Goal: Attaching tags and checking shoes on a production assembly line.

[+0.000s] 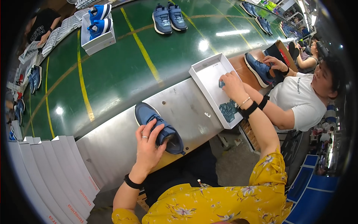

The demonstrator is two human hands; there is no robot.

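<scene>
A dark blue sneaker [148, 112] lies slanted on the metal worktop in front of me, its toe away from me. My left hand [148, 147] grips it at the collar, fingers over the tongue and laces, thumb at the ankle opening. Off to the right, a shallow white box lid [207, 86] holds a pile of small dark teal tags [227, 111]. My right hand [234, 87] is over that lid, its fingertips closed on one small teal tag [221, 84].
Beyond the metal worktop [112, 140] runs a green conveyor belt [123, 59] with yellow lines, carrying a pair of blue sneakers [169, 18] and an open shoe box [99, 43]. White boxes [48, 175] are stacked at my left. A co-worker [298, 93] handles another sneaker [257, 69] at right.
</scene>
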